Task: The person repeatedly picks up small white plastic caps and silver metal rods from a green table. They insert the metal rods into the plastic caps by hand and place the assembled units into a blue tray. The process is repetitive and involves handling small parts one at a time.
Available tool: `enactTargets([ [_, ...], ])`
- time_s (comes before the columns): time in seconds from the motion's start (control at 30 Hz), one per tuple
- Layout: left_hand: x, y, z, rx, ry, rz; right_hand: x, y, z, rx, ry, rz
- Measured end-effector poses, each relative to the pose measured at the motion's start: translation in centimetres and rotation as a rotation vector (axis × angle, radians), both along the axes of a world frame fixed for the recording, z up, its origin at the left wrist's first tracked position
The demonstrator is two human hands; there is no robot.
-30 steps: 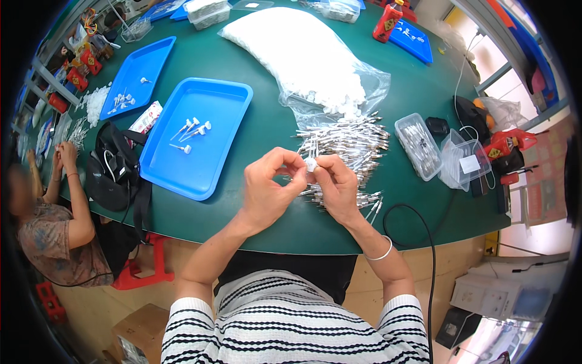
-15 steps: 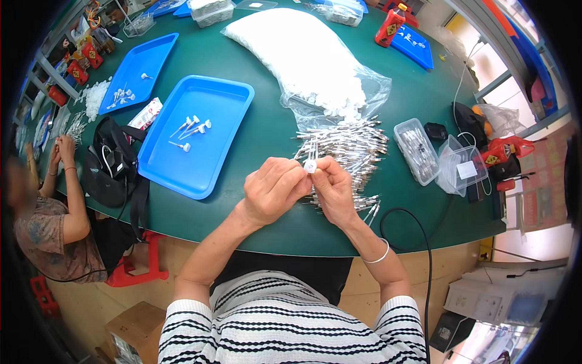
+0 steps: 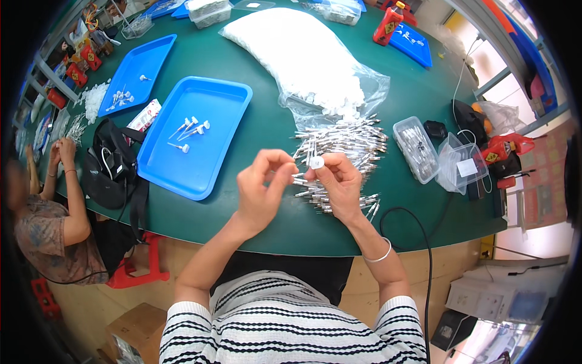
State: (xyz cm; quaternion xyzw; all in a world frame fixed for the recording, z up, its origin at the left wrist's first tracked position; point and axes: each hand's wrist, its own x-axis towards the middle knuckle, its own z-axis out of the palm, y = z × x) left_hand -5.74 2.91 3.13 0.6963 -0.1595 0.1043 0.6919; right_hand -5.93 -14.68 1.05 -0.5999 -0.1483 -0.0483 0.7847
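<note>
Clear plastic bag of small white caps, mouth open toward the heap of metal pins mid-table. Small clear lidded box right of the heap; red bottle with a yellow diamond label at the far edge. Blue tray left, a few finished pins inside — bare green table between tray and hands. Left hand raised above the near edge, fingertips pinched narrowly on a thin metal pin. Right hand facing it, thumb and forefinger holding a white cap at the pin's end.
</note>
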Motion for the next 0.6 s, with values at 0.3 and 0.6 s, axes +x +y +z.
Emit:
enactTargets([
  [0.3,0.1,-1.2,1.5,-0.030,0.061,-0.087,0.0,-0.1,0.3,-0.125,-0.110,-0.094],
  [0.6,0.6,-0.9,1.6,-0.196,0.200,-0.224,0.1,-0.2,-0.5,-0.030,-0.022,-0.025],
])
